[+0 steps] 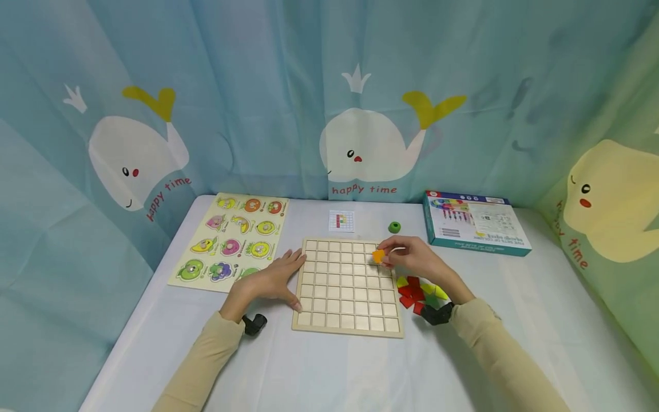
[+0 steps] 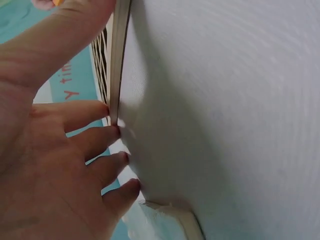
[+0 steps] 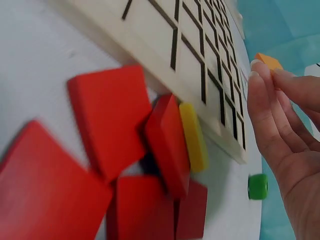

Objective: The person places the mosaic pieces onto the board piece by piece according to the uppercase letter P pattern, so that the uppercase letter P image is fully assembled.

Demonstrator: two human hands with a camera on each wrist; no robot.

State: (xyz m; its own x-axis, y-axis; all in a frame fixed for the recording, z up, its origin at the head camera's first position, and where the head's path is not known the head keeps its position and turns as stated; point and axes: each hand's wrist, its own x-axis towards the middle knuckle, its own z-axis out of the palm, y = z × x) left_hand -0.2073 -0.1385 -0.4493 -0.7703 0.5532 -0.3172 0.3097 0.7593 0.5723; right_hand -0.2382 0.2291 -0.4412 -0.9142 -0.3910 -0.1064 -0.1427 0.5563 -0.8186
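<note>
A wooden grid board with square cells lies on the table. My left hand touches its left edge with spread fingers; in the left wrist view the thumb and a fingertip meet the board's side. Above the board's upper right corner, my right hand pinches an orange square tile between thumb and fingers. The right wrist view also shows this orange tile at the fingertips. Beside the board's right edge lies a loose pile of red tiles, with yellow tiles and a green one among them.
A small pattern card lies behind the board, near a green bead-like piece. At the back right sits a teal-edged box. A fruit puzzle board is on the left. A printed curtain surrounds the table.
</note>
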